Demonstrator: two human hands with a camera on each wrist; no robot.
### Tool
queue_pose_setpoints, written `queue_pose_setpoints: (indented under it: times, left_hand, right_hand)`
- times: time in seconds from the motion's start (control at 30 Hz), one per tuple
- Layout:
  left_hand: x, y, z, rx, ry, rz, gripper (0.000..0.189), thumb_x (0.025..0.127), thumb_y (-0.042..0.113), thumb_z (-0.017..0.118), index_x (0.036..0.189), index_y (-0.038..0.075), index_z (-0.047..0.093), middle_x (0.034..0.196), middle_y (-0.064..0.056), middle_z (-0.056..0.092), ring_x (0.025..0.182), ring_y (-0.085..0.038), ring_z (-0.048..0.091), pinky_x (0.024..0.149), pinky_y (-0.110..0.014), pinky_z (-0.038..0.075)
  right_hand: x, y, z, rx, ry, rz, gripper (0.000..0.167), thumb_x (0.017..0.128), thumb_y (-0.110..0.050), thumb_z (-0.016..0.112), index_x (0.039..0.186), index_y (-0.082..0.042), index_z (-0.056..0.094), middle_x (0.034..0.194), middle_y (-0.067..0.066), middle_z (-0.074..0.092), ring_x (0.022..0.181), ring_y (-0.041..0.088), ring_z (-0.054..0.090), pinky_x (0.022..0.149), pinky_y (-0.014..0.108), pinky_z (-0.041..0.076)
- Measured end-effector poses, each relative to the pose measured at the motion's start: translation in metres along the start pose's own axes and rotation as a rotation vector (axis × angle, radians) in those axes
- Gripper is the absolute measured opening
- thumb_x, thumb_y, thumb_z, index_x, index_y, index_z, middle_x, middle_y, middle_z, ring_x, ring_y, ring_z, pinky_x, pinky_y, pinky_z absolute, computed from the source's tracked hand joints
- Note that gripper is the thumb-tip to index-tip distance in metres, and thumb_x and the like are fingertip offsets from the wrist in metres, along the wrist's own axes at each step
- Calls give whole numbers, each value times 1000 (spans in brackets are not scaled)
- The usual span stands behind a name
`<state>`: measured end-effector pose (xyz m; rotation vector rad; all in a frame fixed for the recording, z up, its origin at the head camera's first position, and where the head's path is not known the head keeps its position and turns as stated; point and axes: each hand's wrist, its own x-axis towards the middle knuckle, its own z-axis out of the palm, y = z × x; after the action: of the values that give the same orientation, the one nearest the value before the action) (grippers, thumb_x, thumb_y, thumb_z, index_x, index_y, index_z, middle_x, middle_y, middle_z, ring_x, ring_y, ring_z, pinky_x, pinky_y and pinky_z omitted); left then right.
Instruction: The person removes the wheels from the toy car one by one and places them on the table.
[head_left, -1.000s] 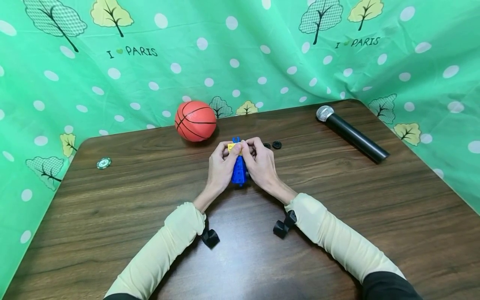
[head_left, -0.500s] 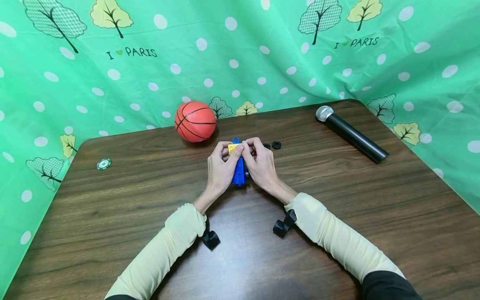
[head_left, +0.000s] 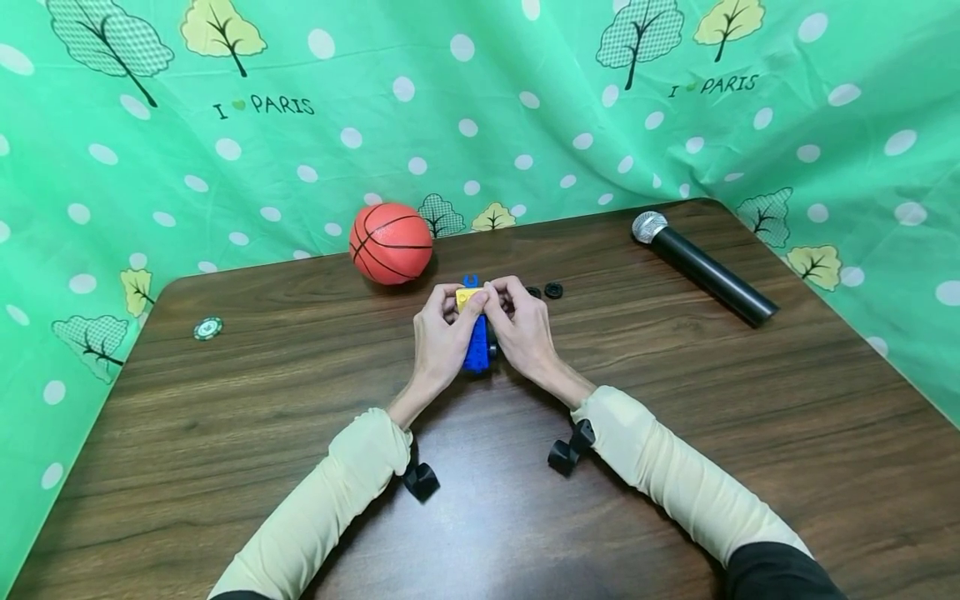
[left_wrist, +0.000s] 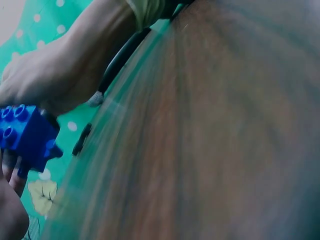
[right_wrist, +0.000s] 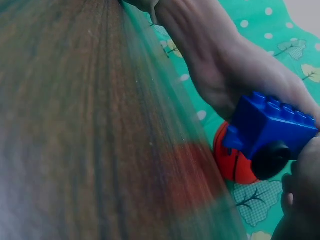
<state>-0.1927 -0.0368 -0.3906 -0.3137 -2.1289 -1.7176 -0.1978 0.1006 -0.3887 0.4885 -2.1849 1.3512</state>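
Both hands hold a toy brick car between them at the middle of the table. Its long blue base (head_left: 477, 347) has studs on top and a hitch-like tab at the end. A yellow brick (head_left: 467, 295) sits on its far part, with a blue hook (head_left: 471, 281) beyond. My left hand (head_left: 441, 335) grips the left side, thumb over the yellow brick. From the right, my right hand (head_left: 523, 327) pinches by the same brick, thumb tips meeting. A black wheel (right_wrist: 271, 160) shows on the base's side in the right wrist view. Fingers hide the car's middle.
Two loose black wheels, the nearer one (head_left: 553, 290) in plain sight, lie just beyond the right hand. A red basketball (head_left: 391, 243) stands at the back edge. A microphone (head_left: 705, 268) lies at right, a green-white poker chip (head_left: 207, 327) at left. A green curtain (head_left: 465, 100) hangs behind.
The car's near end has shifted slightly left and the left hand has moved a little left with it. Both hands keep their hold; the other things stay put.
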Motion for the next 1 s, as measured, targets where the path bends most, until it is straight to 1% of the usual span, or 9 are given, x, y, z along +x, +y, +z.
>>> queue_pose_setpoints:
  times: [0.13, 0.27, 0.37, 0.53, 0.63, 0.7, 0.77, 0.87, 1.0]
  left_hand:
    - [2, -2, -4, -43, -48, -25, 30, 100, 27, 70, 111, -1, 68, 92, -11, 77, 74, -12, 69, 65, -21, 51]
    - [3, -3, -7, -87, -89, -31, 29, 102, 24, 67, 112, -3, 67, 91, -14, 76, 74, -9, 68, 66, -21, 52]
    - [4, -4, -8, -154, -121, -47, 29, 103, 21, 64, 114, -6, 66, 89, -14, 75, 73, -8, 66, 66, -21, 52]
    - [4, -8, -9, -267, -160, -83, 27, 105, 17, 60, 113, -8, 66, 87, -7, 72, 75, -7, 64, 68, -22, 51]
    - [5, -10, -9, -301, -181, -92, 26, 106, 15, 58, 112, -9, 66, 87, -3, 71, 76, -7, 63, 69, -22, 51]
    - [5, -11, -10, -314, -195, -98, 27, 106, 15, 57, 112, -9, 66, 88, -2, 71, 77, -7, 63, 70, -22, 51]
    - [6, -13, -10, -324, -207, -108, 28, 106, 16, 57, 113, -9, 66, 90, -3, 72, 79, -7, 63, 71, -22, 51]
    - [8, -13, -14, -366, -228, -156, 33, 107, 24, 55, 112, -7, 66, 88, -1, 70, 75, -8, 64, 67, -23, 52]
    - [11, -11, -23, -389, -219, -207, 36, 107, 30, 54, 112, -3, 65, 83, 0, 66, 68, -10, 61, 60, -23, 51]
  right_hand:
    - [0, 1, -2, -25, -47, -29, 16, 106, -14, 57, 103, -1, 64, 77, 6, 62, 67, 17, 56, 62, 28, 44]
    - [-1, 2, -3, -41, -64, -103, 11, 104, -8, 56, 101, 0, 62, 78, 7, 62, 67, 17, 55, 61, 28, 45]
    - [-1, 3, -4, -53, -65, -155, 9, 102, -6, 56, 98, 0, 61, 77, 8, 61, 66, 17, 55, 59, 27, 45]
    - [-1, 5, -5, -82, -62, -231, 7, 101, -5, 58, 97, 1, 60, 76, 8, 60, 64, 17, 54, 57, 28, 45]
    - [-2, 6, -5, -87, -55, -257, 3, 99, -1, 60, 97, 1, 59, 75, 7, 60, 63, 17, 54, 56, 28, 44]
    - [-2, 7, -6, -85, -53, -261, 3, 98, 1, 62, 97, 0, 59, 75, 7, 59, 62, 17, 54, 55, 27, 44]
    - [-1, 8, -6, -91, -54, -268, 4, 97, 2, 62, 97, -1, 58, 75, 6, 59, 62, 16, 53, 55, 27, 44]
    - [-1, 8, -7, -103, -56, -292, 1, 97, 1, 59, 97, 0, 59, 76, 6, 59, 63, 16, 53, 55, 28, 44]
    - [0, 7, -9, -78, -75, -327, 7, 101, -2, 55, 101, 1, 60, 80, 8, 58, 68, 17, 53, 58, 30, 46]
